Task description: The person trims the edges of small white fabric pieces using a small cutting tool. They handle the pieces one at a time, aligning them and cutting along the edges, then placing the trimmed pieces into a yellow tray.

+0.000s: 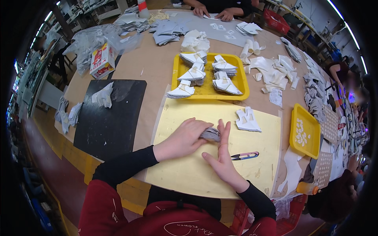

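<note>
My left hand (186, 137) is closed round a small stack of grey cut pieces (211, 135), held low over the pale yellow sheet (189, 173). My right hand (223, 160) has its fingers stretched out and its thumb apart. Its fingers are up against the right side of the stack. To the right of that hand lies a pair of thread snips (245, 155). Beyond it rests a banded stack of white-topped pieces (248, 119). The lower part of the held stack is hidden by my fingers.
Ahead stands a yellow tray (246, 80) holding several banded stacks; a smaller yellow tray (315, 146) with small white pieces is at right. A black board (114, 122) lies left, near a tissue box (102, 61). Across the table are a co-worker's hands (214, 14).
</note>
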The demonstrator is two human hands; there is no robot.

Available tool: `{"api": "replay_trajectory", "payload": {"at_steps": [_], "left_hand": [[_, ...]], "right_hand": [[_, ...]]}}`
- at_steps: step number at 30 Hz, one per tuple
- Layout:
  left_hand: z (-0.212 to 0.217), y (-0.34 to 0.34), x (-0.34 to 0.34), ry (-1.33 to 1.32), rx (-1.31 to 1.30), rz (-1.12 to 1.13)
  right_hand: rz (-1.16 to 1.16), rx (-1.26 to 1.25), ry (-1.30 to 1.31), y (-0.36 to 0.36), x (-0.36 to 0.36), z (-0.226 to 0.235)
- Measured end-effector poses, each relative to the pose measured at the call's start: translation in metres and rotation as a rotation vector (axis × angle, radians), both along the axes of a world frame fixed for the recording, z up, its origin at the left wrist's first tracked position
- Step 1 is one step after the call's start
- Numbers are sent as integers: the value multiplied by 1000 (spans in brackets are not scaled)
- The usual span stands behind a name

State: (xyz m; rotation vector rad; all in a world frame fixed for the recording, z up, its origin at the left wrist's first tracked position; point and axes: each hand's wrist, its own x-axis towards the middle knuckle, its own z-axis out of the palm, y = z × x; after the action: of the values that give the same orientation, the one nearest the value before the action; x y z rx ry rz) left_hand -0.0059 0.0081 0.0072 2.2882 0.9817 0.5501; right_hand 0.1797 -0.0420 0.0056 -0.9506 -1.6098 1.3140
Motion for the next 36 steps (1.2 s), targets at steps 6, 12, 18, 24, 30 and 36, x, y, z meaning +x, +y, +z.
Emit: {"api": "replay_trajectory", "payload": {"at_steps": [6, 12, 18, 24, 30, 36], "left_hand": [[-12, -3, 5, 9, 43, 101], [-14, -10, 10, -13, 64, 84], [-10, -3, 9, -140, -71, 61], [-6, 0, 4, -110, -88, 39], [8, 7, -2, -206, -154, -16], [13, -7, 4, -90, 244, -189]], "right_hand": [[35, -18, 14, -3, -4, 1], [112, -75, 106, -4, -3, -1], [29, -175, 255, -1, -7, 4], [-110, -271, 336, 6, 5, 3], [-305, -21, 56, 7, 20, 21], [-269, 354, -608, 7, 15, 27]]}}
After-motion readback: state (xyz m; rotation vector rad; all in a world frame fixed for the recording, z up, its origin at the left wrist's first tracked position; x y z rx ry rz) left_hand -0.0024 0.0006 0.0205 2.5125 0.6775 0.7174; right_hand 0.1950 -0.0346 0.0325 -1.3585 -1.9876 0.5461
